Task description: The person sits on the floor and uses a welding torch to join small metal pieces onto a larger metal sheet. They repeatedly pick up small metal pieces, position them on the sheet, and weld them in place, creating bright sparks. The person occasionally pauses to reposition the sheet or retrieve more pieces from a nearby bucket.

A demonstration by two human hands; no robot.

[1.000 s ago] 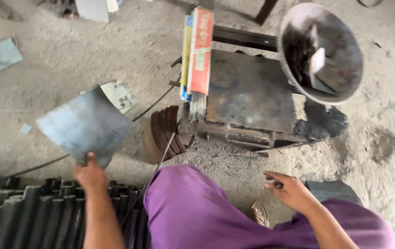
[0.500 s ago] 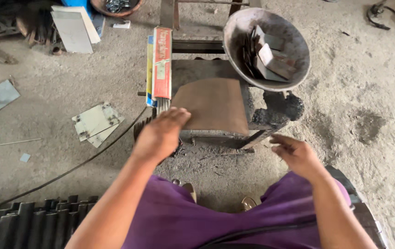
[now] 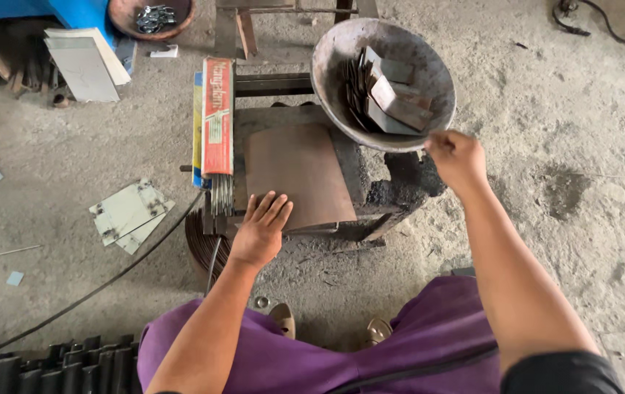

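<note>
Two hands, left hand [image 3: 260, 232] on one brown plate [image 3: 300, 173], right hand [image 3: 457, 155] at one bowl [image 3: 334, 55]

The left hand [image 3: 261, 230] lies flat, palm down, fingers spread and pointing far, forearm stretched forward. The right hand [image 3: 457, 157] reaches farther right, fingers curled loosely, arm extended.

my left hand [image 3: 260, 232] and right hand [image 3: 457, 157] are bare, no gloves or rings. purple trousers [image 3: 371, 354] cover my knees, a dark sleeve [image 3: 561, 372] ends above my right elbow, and brown sandals [image 3: 282, 318] show below.
</note>
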